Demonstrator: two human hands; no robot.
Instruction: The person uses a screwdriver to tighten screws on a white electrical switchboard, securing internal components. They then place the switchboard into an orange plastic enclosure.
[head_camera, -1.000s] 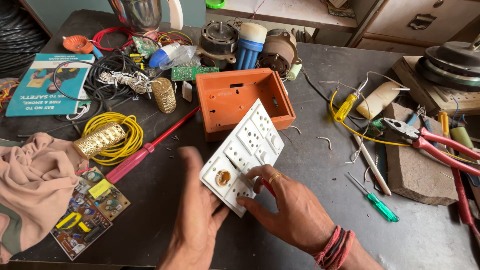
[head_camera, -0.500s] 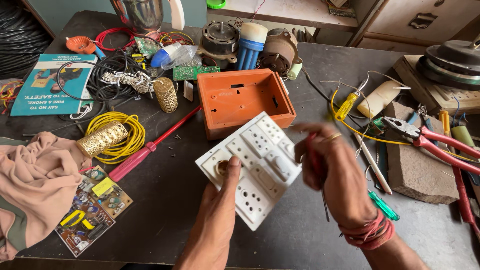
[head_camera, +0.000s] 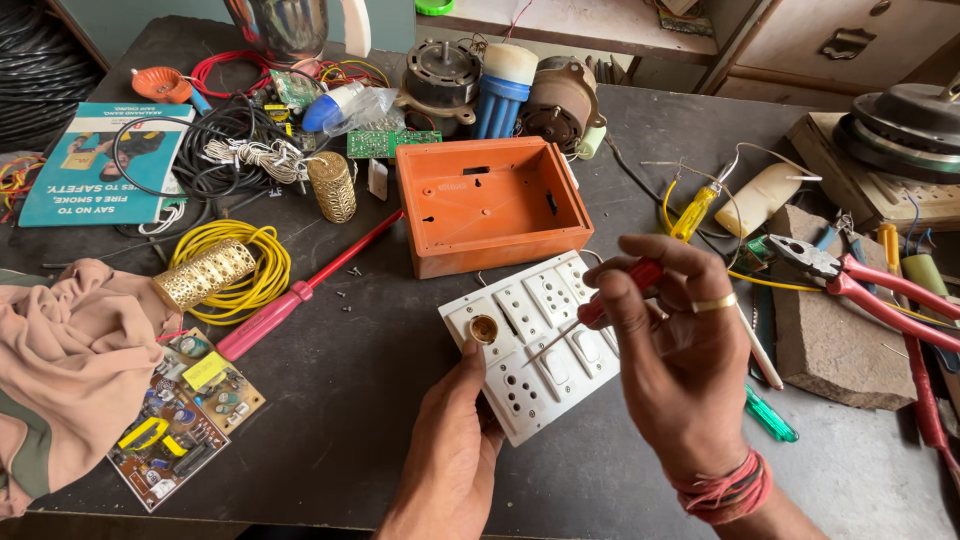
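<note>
Since the earlier frame the white switch-and-socket plate (head_camera: 540, 335) has been lowered from its raised, tilted hold and is now laid nearly flat on the dark table (head_camera: 350, 400), just in front of the open orange plastic box (head_camera: 490, 200). The right hand (head_camera: 680, 360) has been turned so that a red-handled screwdriver (head_camera: 600, 310) is now plainly shown, its thin shaft angled down and left toward the middle of the plate.

The left hand (head_camera: 450, 455) is closed on the near edge of the plate, the thumb pressed beside the round brass-coloured holder at the left corner. The right hand is closed around the red handle, fingers curled, a ring seen on one finger.

For the step in hand to be done well, the plate is best kept pinned flat by the left thumb so that it cannot swivel under pressure. The blade should be seated squarely before any twist is given, with the shaft brought closer to upright than it stands now; at this slant a slip across the white face is likely. Whether the tip already touches the plate cannot be told.

A second, long red screwdriver (head_camera: 300, 290), a coil of yellow wire (head_camera: 250, 265) and red-handled pliers (head_camera: 860, 285) lie well apart.
</note>
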